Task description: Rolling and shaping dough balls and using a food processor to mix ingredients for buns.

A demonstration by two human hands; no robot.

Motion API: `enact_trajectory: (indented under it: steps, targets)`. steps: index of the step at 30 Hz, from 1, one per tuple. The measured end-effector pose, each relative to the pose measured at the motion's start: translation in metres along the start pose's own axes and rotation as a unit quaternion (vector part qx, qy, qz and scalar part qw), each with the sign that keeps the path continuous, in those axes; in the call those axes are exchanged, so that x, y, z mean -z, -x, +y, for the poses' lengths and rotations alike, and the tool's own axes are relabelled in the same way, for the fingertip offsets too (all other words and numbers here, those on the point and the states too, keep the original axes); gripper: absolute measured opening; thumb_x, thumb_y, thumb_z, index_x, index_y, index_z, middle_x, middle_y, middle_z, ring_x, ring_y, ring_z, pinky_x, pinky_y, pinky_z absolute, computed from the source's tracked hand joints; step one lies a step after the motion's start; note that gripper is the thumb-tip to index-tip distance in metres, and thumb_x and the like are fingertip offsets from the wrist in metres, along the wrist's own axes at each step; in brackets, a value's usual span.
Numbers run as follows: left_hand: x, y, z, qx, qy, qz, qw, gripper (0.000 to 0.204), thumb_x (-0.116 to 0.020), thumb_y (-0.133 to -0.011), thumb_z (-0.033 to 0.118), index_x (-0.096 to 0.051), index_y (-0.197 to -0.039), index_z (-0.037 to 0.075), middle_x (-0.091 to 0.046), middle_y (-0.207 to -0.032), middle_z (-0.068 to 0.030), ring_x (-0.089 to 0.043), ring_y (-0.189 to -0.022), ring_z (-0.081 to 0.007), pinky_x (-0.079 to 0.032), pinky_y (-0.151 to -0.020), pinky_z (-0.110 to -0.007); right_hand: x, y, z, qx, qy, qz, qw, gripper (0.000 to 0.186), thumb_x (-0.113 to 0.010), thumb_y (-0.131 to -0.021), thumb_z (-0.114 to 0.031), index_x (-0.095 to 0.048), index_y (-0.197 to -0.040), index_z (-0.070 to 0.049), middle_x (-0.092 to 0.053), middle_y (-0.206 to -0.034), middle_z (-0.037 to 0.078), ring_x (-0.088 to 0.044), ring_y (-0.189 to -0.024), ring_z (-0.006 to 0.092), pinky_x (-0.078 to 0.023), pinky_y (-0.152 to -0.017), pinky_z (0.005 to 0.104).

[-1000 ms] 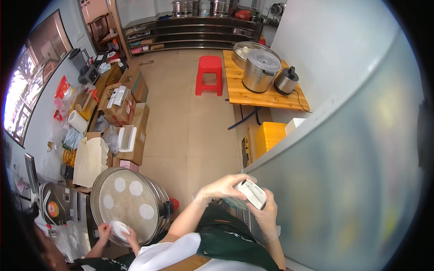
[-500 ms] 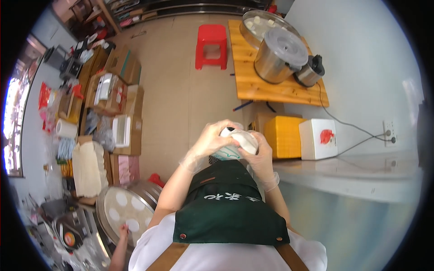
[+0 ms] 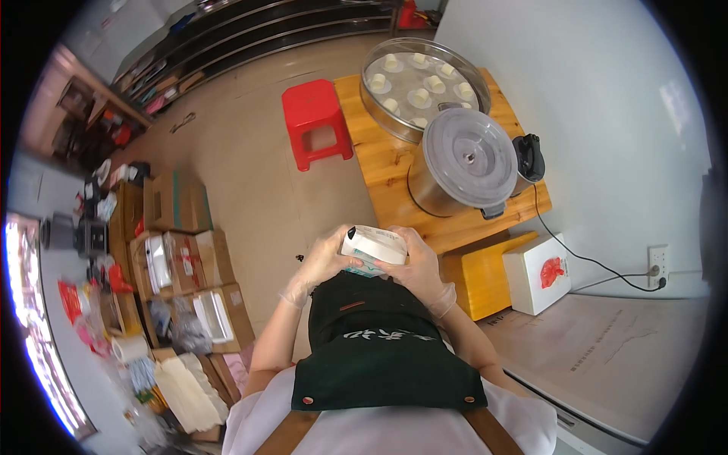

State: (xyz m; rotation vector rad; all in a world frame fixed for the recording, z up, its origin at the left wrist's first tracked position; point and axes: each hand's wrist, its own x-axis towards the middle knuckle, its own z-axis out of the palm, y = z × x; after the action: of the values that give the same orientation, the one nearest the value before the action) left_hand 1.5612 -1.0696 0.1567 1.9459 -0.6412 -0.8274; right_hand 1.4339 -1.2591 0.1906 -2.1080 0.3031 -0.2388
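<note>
1. Wooden table (image 3: pixel 383 178), far edge: steamer tray (image 3: pixel 385 123), dough pieces (image 3: pixel 434 83) laid out.
2. Left hand (image 3: pixel 324 262), right hand (image 3: pixel 418 271) grip white-teal carton (image 3: pixel 377 245), short of near-left corner.
3. Carton not put down; opened or not, can't tell.

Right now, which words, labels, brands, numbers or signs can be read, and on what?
Dark green apron: white lettering, upside down, not quoted.
Held carton: print too small to read.
Pale panel, lower right: print too small to read.
Cardboard box, left: marking too blurred to read.
</note>
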Motion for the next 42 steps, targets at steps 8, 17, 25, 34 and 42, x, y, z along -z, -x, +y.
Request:
enact_trajectory:
  steps: [8,17,25,34,42]
  targets:
    - [0.064,-0.201,-0.024,-0.158,-0.029,-0.161,0.974,0.059,-0.081,-0.075,0.010,-0.058,-0.130,0.013,-0.061,-0.132,-0.0080,-0.056,-0.126,-0.0323,-0.046,-0.103,-0.041,-0.038,-0.122,0.018,-0.085,0.098,0.183,0.975,0.062,-0.086,-0.073,-0.022,-0.058,-0.126,-0.005,-0.065,-0.111,0.015,-0.067,-0.102,0.0351,-0.055,-0.085,0.0399]
    - [0.073,-0.413,-0.090,-0.072,0.087,-0.221,0.969,0.053,-0.073,-0.087,0.011,-0.052,-0.135,0.006,-0.058,-0.134,-0.0191,-0.061,-0.121,-0.0347,-0.050,-0.103,-0.044,-0.067,-0.239,0.076,-0.173,0.194,0.352,0.899,0.066,-0.085,-0.074,-0.022,-0.056,-0.131,-0.006,-0.064,-0.119,0.015,-0.068,-0.099,0.0368,-0.058,-0.076,0.0450]
    - [0.079,-0.547,-0.083,0.224,0.321,-0.060,0.918,0.038,-0.060,-0.087,0.012,-0.058,-0.120,-0.005,-0.068,-0.102,-0.0210,-0.071,-0.086,-0.0325,-0.064,-0.071,-0.043,-0.092,-0.269,0.102,-0.206,0.230,0.401,0.863,0.066,-0.086,-0.073,-0.018,-0.055,-0.129,-0.006,-0.064,-0.121,0.015,-0.069,-0.099,0.0352,-0.060,-0.073,0.0438]
    - [0.012,-0.616,-0.040,0.202,0.316,-0.038,0.926,0.034,-0.050,-0.092,0.007,-0.056,-0.117,-0.014,-0.064,-0.111,-0.0238,-0.068,-0.095,-0.0359,-0.068,-0.070,-0.041,-0.102,-0.267,0.095,-0.241,0.215,0.419,0.849,0.067,-0.086,-0.073,-0.016,-0.053,-0.130,-0.004,-0.064,-0.121,0.017,-0.068,-0.098,0.0375,-0.059,-0.074,0.0448]
    - [0.033,-0.643,-0.022,0.231,0.252,-0.182,0.922,0.072,-0.069,-0.094,0.032,-0.037,-0.145,-0.007,-0.051,-0.138,-0.0272,-0.066,-0.109,-0.0357,-0.059,-0.092,-0.045,-0.096,-0.302,0.093,-0.249,0.211,0.442,0.835,0.065,-0.085,-0.074,-0.015,-0.053,-0.129,-0.004,-0.063,-0.123,0.015,-0.068,-0.101,0.0350,-0.061,-0.073,0.0436]
